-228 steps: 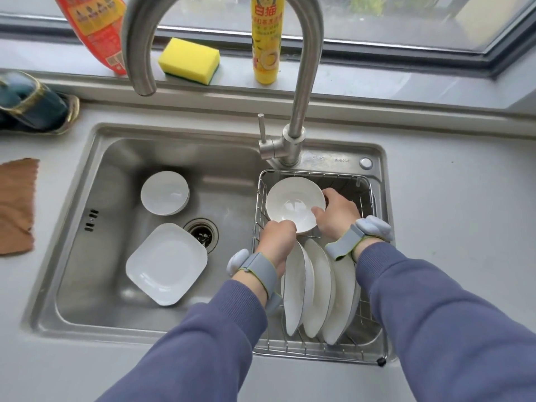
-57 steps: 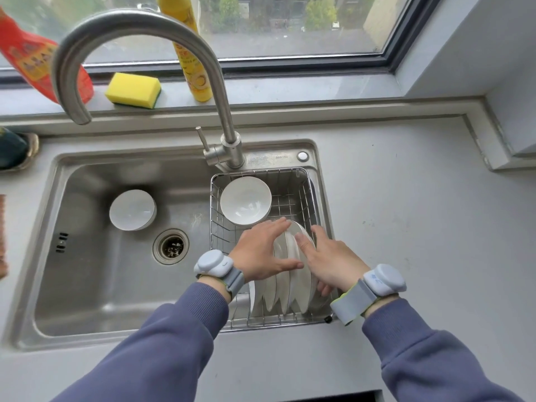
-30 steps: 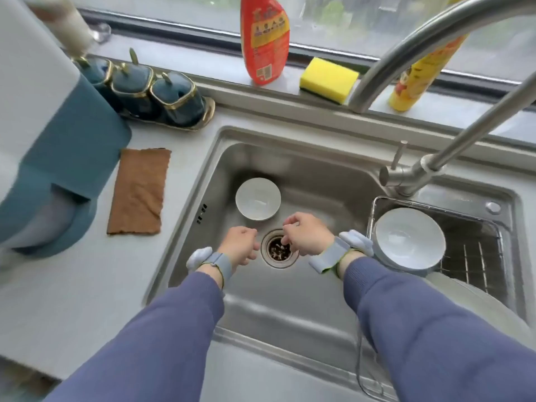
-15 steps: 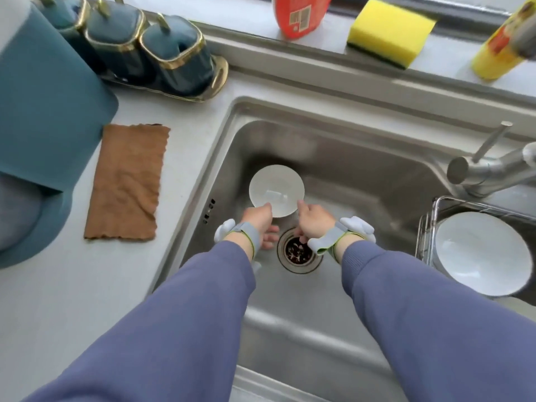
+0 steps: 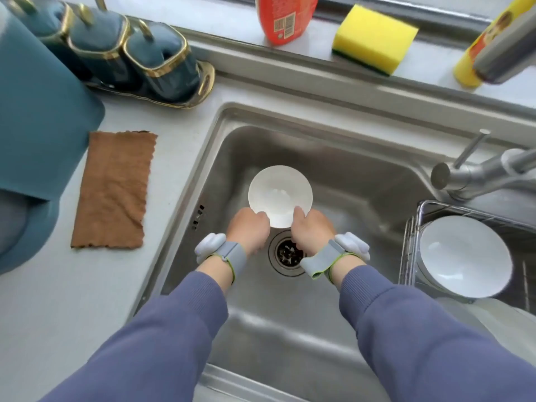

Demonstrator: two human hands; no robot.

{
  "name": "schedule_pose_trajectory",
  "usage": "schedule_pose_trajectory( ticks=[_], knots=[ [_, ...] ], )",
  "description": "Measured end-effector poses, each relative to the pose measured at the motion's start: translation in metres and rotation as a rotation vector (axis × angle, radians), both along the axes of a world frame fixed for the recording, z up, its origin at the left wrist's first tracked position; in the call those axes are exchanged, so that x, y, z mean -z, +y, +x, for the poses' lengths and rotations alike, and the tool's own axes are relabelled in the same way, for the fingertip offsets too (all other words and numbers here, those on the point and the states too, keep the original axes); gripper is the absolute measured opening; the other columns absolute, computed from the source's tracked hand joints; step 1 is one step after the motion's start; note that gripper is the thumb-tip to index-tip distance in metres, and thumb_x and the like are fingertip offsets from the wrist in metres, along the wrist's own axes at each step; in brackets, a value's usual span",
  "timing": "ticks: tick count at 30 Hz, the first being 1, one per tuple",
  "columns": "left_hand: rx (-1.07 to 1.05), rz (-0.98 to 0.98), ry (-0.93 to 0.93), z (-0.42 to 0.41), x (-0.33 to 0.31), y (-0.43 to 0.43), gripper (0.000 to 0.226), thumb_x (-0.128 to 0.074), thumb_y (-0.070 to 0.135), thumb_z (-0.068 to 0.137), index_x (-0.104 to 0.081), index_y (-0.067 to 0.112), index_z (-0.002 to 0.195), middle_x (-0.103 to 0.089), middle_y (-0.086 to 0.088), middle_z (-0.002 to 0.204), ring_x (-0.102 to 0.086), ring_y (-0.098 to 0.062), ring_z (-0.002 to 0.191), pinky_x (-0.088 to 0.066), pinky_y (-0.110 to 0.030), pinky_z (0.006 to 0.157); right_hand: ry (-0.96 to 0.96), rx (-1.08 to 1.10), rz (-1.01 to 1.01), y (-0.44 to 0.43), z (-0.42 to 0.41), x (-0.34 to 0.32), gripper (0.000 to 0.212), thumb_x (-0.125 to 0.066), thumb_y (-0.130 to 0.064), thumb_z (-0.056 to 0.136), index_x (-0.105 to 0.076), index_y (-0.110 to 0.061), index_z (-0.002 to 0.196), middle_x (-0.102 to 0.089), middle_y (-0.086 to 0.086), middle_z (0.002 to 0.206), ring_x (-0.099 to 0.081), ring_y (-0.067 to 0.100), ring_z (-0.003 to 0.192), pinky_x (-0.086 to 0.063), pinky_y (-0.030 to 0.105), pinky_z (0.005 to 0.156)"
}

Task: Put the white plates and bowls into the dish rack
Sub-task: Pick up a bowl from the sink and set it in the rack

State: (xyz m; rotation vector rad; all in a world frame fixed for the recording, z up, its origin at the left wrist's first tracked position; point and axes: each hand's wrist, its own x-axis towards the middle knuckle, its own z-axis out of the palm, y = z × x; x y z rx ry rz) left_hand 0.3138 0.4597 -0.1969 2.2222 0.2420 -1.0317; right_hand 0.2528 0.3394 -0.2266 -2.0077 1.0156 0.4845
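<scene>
A small white bowl sits in the steel sink just beyond the drain. My left hand grips its near-left rim and my right hand grips its near-right rim. The wire dish rack hangs at the sink's right side with a larger white bowl leaning in it. A blurred white plate shows in the rack at the lower right edge of the view.
The tap juts over the sink's right rear. A brown cloth lies on the counter to the left, with teal jars on a tray behind it. On the sill stand a yellow sponge, a red bottle and a yellow bottle.
Both hands left the plates in the rack, crossed over the drain to the small bowl in the sink and closed on its near rim. The square plate is no longer in the sink.
</scene>
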Motion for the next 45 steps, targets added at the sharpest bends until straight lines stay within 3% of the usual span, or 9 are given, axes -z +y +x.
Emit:
schedule_pose_trajectory(
  ticks=[2,4,8,15,21,24,30,34,45],
  knots=[
    [0.08,0.01,-0.068,-0.008,-0.022,0.0,0.028,-0.036,0.029,0.075,-0.051,0.006,0.068,-0.07,-0.034,0.094,-0.067,-0.049,0.085,-0.056,-0.044,0.078,-0.012,0.001,-0.015,-0.006,-0.012,-0.021,0.055,-0.028,-0.042,0.096,-0.066,-0.003,0.093,-0.069,0.018,0.094,-0.06,0.037,0.088,-0.042,0.036,0.076],
    [0.13,-0.001,-0.121,-0.019,-0.043,-0.001,0.027,-0.035,0.032,0.072,-0.046,0.01,0.063,-0.068,-0.036,0.099,-0.067,-0.05,0.092,-0.056,-0.047,0.08,-0.027,-0.017,-0.024,-0.014,-0.026,-0.048,0.049,-0.03,-0.037,0.097,-0.064,-0.001,0.093,-0.065,0.018,0.095,-0.052,0.035,0.089,-0.038,0.036,0.076],
    [0.157,-0.075,-0.191,-0.05,-0.084,-0.008,0.037,-0.04,0.04,0.08,-0.044,0.011,0.058,-0.07,-0.03,0.089,-0.065,-0.044,0.075,-0.049,-0.042,0.064,-0.051,-0.043,-0.059,-0.036,-0.062,-0.106,0.048,-0.033,-0.035,0.092,-0.068,-0.003,0.082,-0.07,0.015,0.088,-0.055,0.037,0.087,-0.037,0.036,0.071],
    [0.161,-0.275,-0.09,-0.114,-0.134,-0.062,0.053,-0.045,0.057,0.085,-0.056,0.009,0.067,-0.063,-0.012,0.064,-0.051,-0.027,0.059,-0.042,-0.035,0.06,-0.017,-0.085,-0.182,-0.099,-0.126,-0.174,0.037,-0.037,-0.021,0.098,-0.055,0.003,0.075,-0.059,0.02,0.078,-0.053,0.039,0.078,-0.045,0.041,0.068],
    [0.086,-0.411,0.225,-0.174,-0.138,-0.126,0.027,-0.04,0.022,0.101,-0.056,0.005,0.087,-0.063,-0.005,0.067,-0.049,-0.017,0.042,-0.035,-0.022,0.041,0.07,-0.048,-0.239,-0.155,-0.181,-0.174,0.037,-0.033,-0.021,0.102,-0.052,0.0,0.079,-0.058,0.019,0.081,-0.051,0.036,0.078,-0.042,0.041,0.065],
    [0.09,-0.388,0.259,-0.186,-0.123,-0.145,0.026,-0.036,0.017,0.099,-0.054,0.006,0.084,-0.062,-0.006,0.067,-0.048,-0.018,0.043,-0.033,-0.02,0.04,0.092,-0.022,-0.236,-0.168,-0.195,-0.166,0.039,-0.032,-0.025,0.103,-0.054,0.0,0.082,-0.055,0.019,0.082,-0.049,0.035,0.077,-0.041,0.04,0.068],
    [0.101,-0.28,0.282,-0.197,-0.105,-0.177,0.019,-0.036,0.011,0.094,-0.052,0.001,0.094,-0.06,-0.008,0.066,-0.044,-0.02,0.041,-0.031,-0.018,0.04,0.15,0.004,-0.203,-0.191,-0.207,-0.15,0.039,-0.029,-0.032,0.104,-0.056,-0.006,0.094,-0.063,0.026,0.118,-0.054,0.036,0.1,-0.038,0.035,0.079],
    [0.118,-0.237,0.347,-0.198,-0.099,-0.186,0.017,-0.035,0.009,0.098,-0.049,0.003,0.093,-0.058,-0.009,0.071,-0.043,-0.019,0.044,-0.028,-0.012,0.038,0.194,0.028,-0.174,-0.198,-0.207,-0.14,0.041,-0.026,-0.02,0.105,-0.059,0.002,0.117,-0.06,0.027,0.126,-0.056,0.043,0.118,-0.045,0.038,0.091],
    [0.142,-0.171,0.289,-0.204,-0.087,-0.191,0.014,-0.037,0.006,0.093,-0.049,0.001,0.095,-0.061,-0.017,0.082,-0.043,-0.02,0.046,-0.03,-0.022,0.046,0.288,-0.139,-0.259,-0.21,-0.216,-0.125,0.057,-0.031,-0.047,0.101,-0.064,-0.003,0.115,-0.065,0.021,0.119,-0.059,0.036,0.106,-0.039,0.034,0.077]
  ],
)
